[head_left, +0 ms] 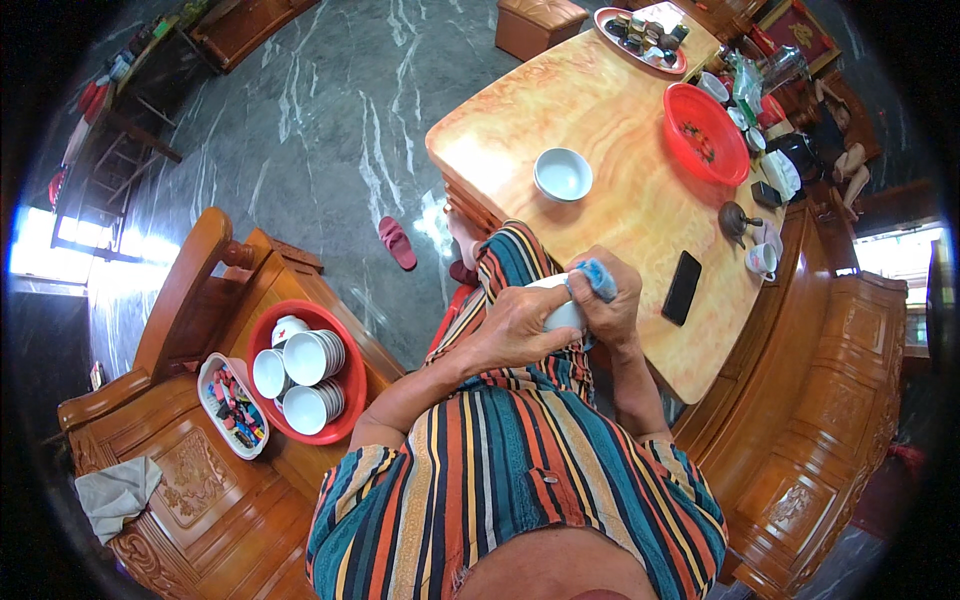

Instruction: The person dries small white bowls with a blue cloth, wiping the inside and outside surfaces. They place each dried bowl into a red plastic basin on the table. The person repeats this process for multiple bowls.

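Observation:
My left hand (513, 326) is closed round a white bowl (566, 314) held above my lap, by the table's near edge. A blue cloth (598, 279) is gripped in my right hand (615, 302) and pressed against that bowl; my fingers hide part of both. Ahead on the table sits another white bowl (563, 174). To my left, a red basin (355, 385) on the wooden bench holds several stacked white bowls (308, 358).
The marbled table (500, 130) carries a black phone (682, 288), a red plastic bowl (690, 97), a mug (761, 261) and a tray (607, 20) of small jars. Beside the basin stands a white container (206, 400) of small colourful items. A pink slipper (396, 243) lies on the floor.

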`<state>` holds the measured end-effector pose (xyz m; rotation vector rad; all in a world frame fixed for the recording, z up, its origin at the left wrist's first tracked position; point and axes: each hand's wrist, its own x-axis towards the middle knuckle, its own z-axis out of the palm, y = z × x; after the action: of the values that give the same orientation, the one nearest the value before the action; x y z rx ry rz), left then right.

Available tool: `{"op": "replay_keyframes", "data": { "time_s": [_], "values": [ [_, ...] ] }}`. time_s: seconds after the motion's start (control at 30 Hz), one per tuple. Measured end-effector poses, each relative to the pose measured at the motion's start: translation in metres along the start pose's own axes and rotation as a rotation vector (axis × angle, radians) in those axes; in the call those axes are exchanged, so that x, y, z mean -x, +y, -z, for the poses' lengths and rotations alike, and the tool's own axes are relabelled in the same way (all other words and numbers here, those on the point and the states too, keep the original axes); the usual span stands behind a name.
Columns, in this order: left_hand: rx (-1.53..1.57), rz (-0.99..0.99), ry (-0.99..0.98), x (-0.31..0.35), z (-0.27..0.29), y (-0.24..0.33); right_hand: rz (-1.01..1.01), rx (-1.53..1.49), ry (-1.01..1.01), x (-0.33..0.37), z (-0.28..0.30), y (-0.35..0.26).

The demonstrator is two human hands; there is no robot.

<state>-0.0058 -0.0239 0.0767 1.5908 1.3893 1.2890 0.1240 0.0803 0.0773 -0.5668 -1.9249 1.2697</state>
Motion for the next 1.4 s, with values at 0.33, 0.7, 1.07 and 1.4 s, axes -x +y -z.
{"op": "replay_keyframes", "data": {
  "time_s": [0.33,0.7,1.07,1.4],
  "values": [
    [0.443,0.134,0.050,0.002,0.015,0.006,-0.437,-0.691,0.139,-0.005,0.001,0.034],
    [0.902,0.217,0.297,-0.003,0.004,0.003,-0.550,-1.234,0.192,0.036,-0.037,0.086],
    [0.282,0.250,0.332,0.012,-0.009,-0.027,-0.457,-1.166,0.188,-0.014,0.002,0.043],
    [0.312,0.195,0.297,0.011,-0.011,-0.037,0.164,0.228,-0.095,-0.003,-0.029,0.008]
  ]
}}
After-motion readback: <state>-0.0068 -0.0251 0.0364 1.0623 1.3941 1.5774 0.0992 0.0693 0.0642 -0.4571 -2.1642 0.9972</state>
